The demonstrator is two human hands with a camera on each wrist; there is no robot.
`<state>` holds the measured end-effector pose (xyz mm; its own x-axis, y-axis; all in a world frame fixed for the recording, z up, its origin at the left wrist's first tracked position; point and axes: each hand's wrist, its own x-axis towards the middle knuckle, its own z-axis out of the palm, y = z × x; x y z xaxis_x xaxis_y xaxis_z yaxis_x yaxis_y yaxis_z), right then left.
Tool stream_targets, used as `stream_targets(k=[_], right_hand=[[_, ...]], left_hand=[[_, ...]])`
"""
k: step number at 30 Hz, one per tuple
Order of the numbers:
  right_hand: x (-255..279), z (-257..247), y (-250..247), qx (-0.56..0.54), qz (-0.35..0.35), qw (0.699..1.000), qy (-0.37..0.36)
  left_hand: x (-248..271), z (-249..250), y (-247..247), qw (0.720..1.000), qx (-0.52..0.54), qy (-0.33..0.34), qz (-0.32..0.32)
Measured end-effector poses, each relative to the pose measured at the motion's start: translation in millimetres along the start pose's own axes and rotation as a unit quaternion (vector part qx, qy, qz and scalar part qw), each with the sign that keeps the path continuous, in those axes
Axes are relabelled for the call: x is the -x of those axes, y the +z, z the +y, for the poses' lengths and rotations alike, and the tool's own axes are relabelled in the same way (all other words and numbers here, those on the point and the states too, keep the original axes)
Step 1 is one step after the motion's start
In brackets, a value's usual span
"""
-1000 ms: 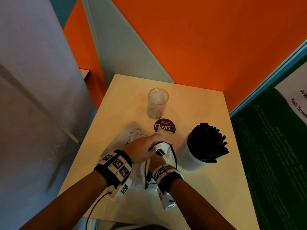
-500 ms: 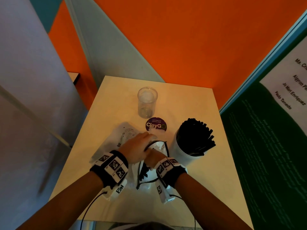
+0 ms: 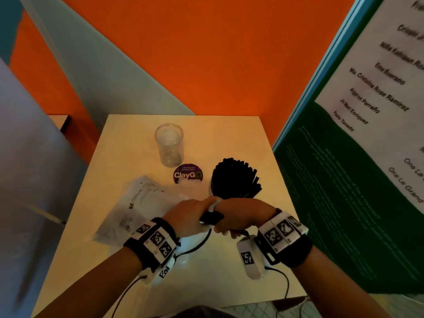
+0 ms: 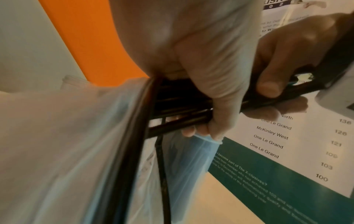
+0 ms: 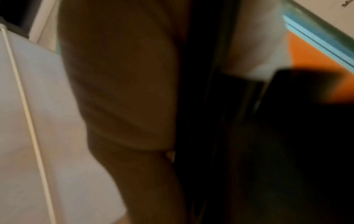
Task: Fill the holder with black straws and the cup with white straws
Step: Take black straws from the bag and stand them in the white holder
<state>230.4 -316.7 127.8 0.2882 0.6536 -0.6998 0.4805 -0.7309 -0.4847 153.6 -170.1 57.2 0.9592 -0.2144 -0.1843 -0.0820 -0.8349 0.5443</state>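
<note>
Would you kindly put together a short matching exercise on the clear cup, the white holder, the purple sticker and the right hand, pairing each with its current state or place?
Things:
1. clear cup
2. white holder
3. purple sticker
4. right hand

States:
A. lies flat on the table, between the two containers
B. grips a bundle of black straws coming out of a plastic bag
C. stands upright with no straws in it
D. packed with black straws

Pairs: 1-C, 2-D, 3-A, 4-B
</note>
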Motion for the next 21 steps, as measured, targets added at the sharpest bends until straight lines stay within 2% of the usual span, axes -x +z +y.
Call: stream_targets(k=[4,6,8,10,14,15,18,19,20,21], right_hand=[[32.9,9.6,-26.0,-0.049,0.063,0.996,-0.043],[42.3,19.8,-33.6,-0.103,0.173,0.976,-0.077],[46.4,26.8,-31.4,-0.205,0.312,0.92,-0.121],[42.6,25.9,-20.6,-0.283,0.393,0.859,-0.166],[22.1,16.0,-2.6,-0.346,0.397,0.826,-0.2],[21.8,16.2,-3.1,-0.37,0.405,0.808,-0.215],[25.8,26.2,-5.0,-0.468,0.43,0.715,-0.294],[27.2,26.9,-2.0,-0.479,0.427,0.7,-0.313],[26.3,25.4,1.8,-0.467,0.423,0.707,-0.323],[24.3,22.4,5.4,-0.437,0.42,0.728,-0.321]], left_hand=[[-12.6,3.5,-2.5,0.999,-0.037,-0.012,0.024],[-15.8,2.6,-4.8,0.999,-0.007,-0.022,0.036],[-18.0,2.1,-5.8,0.998,0.032,-0.03,0.051],[-21.1,7.0,-6.4,0.995,0.07,-0.02,0.07],[-31.7,25.6,-7.0,0.991,0.084,0.042,0.091],[-32.8,28.2,-7.7,0.989,0.106,0.045,0.09],[-35.3,26.9,-9.7,0.975,0.195,0.024,0.105],[-37.2,27.4,-9.4,0.97,0.211,0.021,0.116],[-39.3,28.8,-9.0,0.967,0.219,0.021,0.129],[-42.6,31.7,-8.7,0.964,0.224,0.02,0.139]])
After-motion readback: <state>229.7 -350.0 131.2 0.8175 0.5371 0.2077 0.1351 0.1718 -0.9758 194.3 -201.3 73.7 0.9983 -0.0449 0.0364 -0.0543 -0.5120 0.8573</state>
